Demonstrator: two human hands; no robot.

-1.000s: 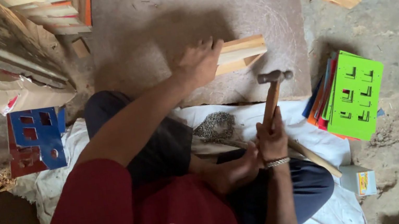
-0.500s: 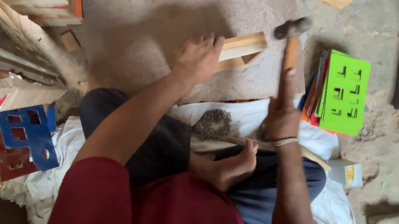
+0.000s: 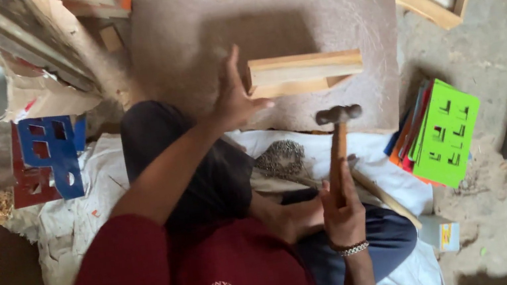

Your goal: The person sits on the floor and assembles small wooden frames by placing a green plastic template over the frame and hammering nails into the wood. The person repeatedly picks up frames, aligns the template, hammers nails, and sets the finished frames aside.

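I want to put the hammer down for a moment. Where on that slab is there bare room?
The slab is bare across its far half, beyond the wood block, and along its right edge. Near the left hand and block it is crowded. The right hand holds the hammer over the near edge. The green cards fill the floor to the right.

Right hand (image 3: 342, 206) – hammer (image 3: 339, 143); wooden frame (image 3: 305, 72)
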